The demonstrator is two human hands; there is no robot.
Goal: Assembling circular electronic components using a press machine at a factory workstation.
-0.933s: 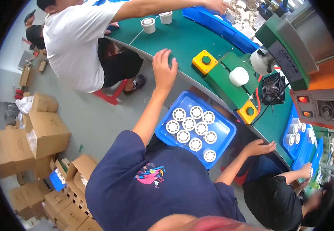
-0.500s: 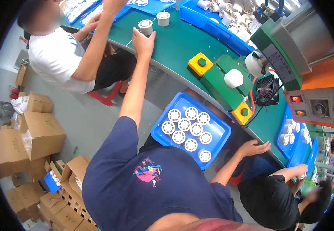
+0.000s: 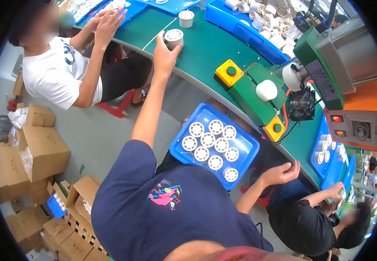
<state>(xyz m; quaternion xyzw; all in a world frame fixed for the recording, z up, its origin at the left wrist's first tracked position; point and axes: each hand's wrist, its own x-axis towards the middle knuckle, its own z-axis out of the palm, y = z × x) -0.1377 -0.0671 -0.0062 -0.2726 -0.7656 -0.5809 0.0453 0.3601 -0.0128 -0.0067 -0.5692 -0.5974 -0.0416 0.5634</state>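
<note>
My left hand (image 3: pixel 164 60) reaches out over the edge of the green table, its thumb and fingers wrapped round a white cylindrical housing (image 3: pixel 174 40) with a slotted round top. A second white housing (image 3: pixel 186 18) stands upright just beyond it. On my lap rests a blue tray (image 3: pixel 245 162) holding several similar slotted housings (image 3: pixel 207 139), some with thin wires. Beside the tray's right side, near the table edge, my right hand (image 3: pixel 280 173) is open and palm up, fingers loosely curled, with nothing seen in it.
A green press (image 3: pixel 323 65) with yellow button boxes (image 3: pixel 227 72) and a black fan (image 3: pixel 301 103) stands on the table (image 3: pixel 206 65). Behind is a blue bin (image 3: pixel 245 37) of white parts. Co-workers sit left (image 3: pixel 58 69) and right (image 3: pixel 306 226). Cardboard boxes (image 3: pixel 45 152) stand at left.
My left hand has closed round the nearer housing and moved it slightly right and nearer. My right hand has shifted a little left, its fingers more curled. The left co-worker's raised hand has come down.
</note>
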